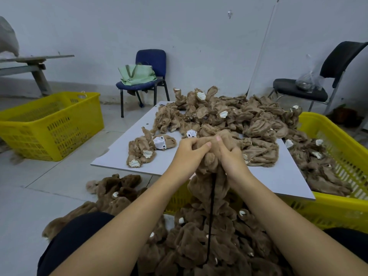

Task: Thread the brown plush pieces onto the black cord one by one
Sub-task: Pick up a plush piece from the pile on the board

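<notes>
Both hands grip one brown plush piece (210, 156) held up over the near edge of the white board (123, 148). My left hand (191, 151) pinches its left side and my right hand (232, 158) clasps its right side. The black cord (211, 212) hangs straight down from under the piece into a long bunch of threaded brown plush pieces (199, 242) that drops between my knees. A big heap of loose plush pieces (229, 114) covers the far and right part of the board. One separate piece (143, 150) lies at the board's left.
A yellow crate (350, 176) with more plush stands under the board on the right. An empty yellow crate (49, 124) sits on the floor at left. Darker plush (117, 186) lies on the floor. A blue chair (147, 76) with a green bag and a black chair (310, 84) stand by the wall.
</notes>
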